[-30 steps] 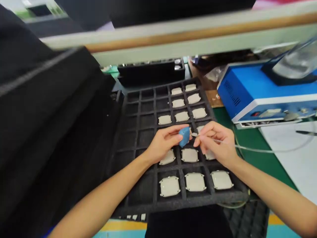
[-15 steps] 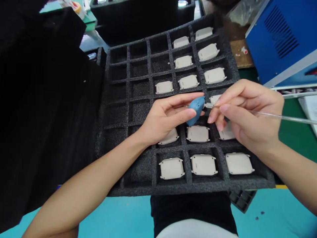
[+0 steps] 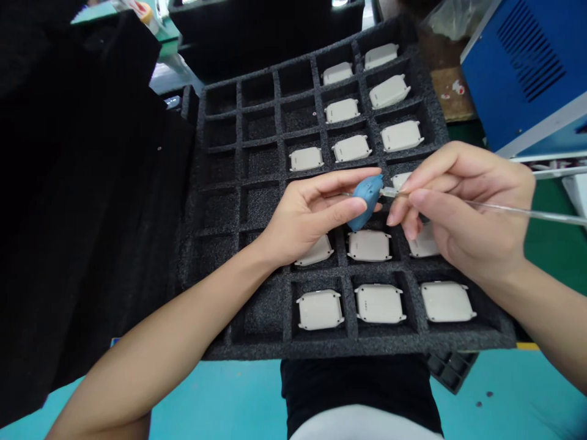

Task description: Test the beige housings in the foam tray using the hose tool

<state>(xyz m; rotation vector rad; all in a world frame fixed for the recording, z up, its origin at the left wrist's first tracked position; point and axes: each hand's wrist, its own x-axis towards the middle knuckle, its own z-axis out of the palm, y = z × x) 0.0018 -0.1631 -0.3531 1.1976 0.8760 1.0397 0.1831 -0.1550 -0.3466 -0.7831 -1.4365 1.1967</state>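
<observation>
Between the thumb and fingers of my left hand (image 3: 316, 211) is a lump of blue putty (image 3: 367, 198) with small pits in its surface. A thin, light-coloured edge shows behind the lump between those fingers; I cannot make out what it is. My right hand (image 3: 472, 201) pinches a thin clear tube (image 3: 527, 212) close to its whitish end fitting (image 3: 389, 192), which points at the putty and is at or very near it. Both hands are above a black foam tray (image 3: 358, 348) whose compartments hold several off-white watch cases (image 3: 369, 245). My hands partly cover some cases.
A blue machine (image 3: 527, 73) with vent slots stands at the right. Dark foam blocks (image 3: 92, 214) rise at the left, and another black tray (image 3: 266, 36) is behind. A clear plastic bag (image 3: 452, 21) lies at the back right. A small compartment tray (image 3: 452, 370) is low on the floor.
Both hands keep nearly the same pose, with the tube's end still at the putty. The whole view has shifted slightly.
</observation>
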